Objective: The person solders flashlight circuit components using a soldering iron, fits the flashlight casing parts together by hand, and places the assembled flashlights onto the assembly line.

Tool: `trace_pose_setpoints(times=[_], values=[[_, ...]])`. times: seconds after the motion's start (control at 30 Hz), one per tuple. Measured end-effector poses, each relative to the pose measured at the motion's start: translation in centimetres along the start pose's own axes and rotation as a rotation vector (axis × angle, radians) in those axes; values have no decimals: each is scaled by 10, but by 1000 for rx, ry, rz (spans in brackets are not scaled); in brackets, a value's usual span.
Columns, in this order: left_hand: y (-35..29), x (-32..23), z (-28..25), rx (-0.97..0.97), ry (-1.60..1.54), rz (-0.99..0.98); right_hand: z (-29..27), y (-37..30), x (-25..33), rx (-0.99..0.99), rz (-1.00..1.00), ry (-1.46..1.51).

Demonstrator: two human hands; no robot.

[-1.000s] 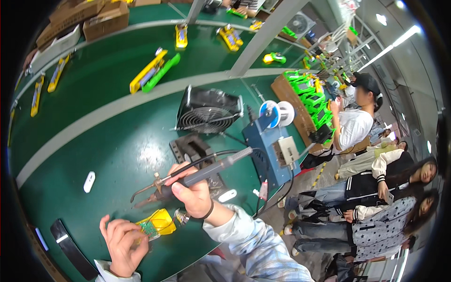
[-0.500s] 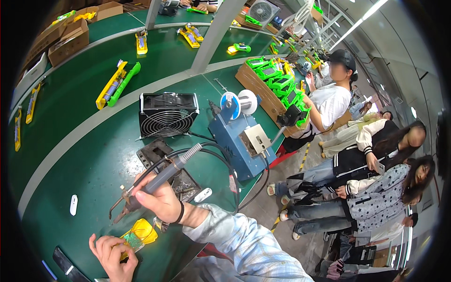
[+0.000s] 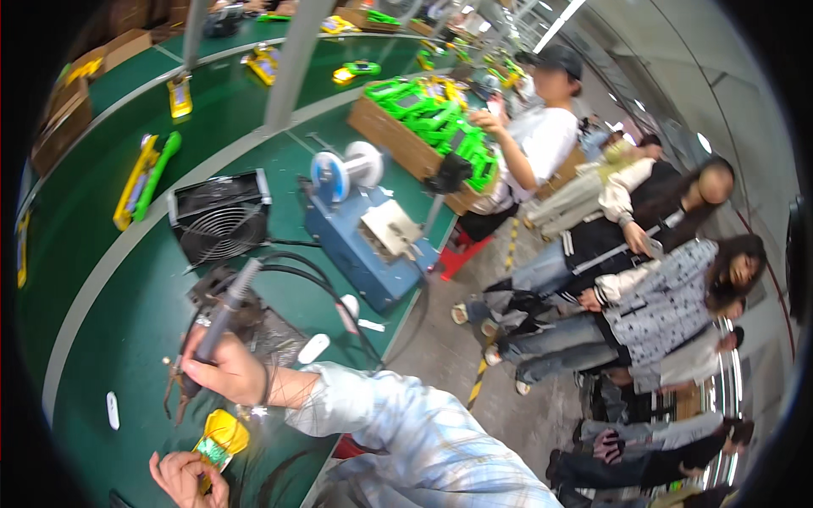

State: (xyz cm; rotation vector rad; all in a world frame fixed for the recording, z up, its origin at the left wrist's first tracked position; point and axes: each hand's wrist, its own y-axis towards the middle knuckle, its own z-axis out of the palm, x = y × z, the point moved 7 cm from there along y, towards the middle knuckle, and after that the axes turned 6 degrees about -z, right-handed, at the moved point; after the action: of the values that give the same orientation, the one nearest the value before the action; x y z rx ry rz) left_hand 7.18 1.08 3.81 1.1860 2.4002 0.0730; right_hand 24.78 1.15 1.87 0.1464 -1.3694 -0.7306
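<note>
Green counter [image 3: 127,339]: right hand [image 3: 224,372], fingers wrapped around a soldering iron [image 3: 216,326]; left hand [image 3: 182,478], fingers pinching a yellow part holding a circuit board [image 3: 218,440].

We see brown cardboard boxes [image 3: 80,102] at the far left edge of the green bench, stacked beside one another near the rim of the view, one with a yellow patch on top. To the right, in front of a standing person, lies a long open brown cardboard tray [image 3: 398,140] filled with bright green plastic parts. A small white oblong label [image 3: 113,410] lies flat on the green surface at lower left; we make out no screens or signs.
</note>
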Motion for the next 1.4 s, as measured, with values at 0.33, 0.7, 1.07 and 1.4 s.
trace_pose_setpoints(times=[0.33, 0.7, 1.07, 1.4], values=[[-11, -2, 6, -128, -70, 196, -9, -1, 4, -22, -141, -96], [-21, 21, 10, -155, -160, -15, 14, -12, 8, 139, -36, 6], [-7, 16, 7, -100, -252, -159, 3, -10, 18, 156, -12, 155], [-8, 28, 3, -77, -304, -87, 9, -8, 20, -43, 110, 134]])
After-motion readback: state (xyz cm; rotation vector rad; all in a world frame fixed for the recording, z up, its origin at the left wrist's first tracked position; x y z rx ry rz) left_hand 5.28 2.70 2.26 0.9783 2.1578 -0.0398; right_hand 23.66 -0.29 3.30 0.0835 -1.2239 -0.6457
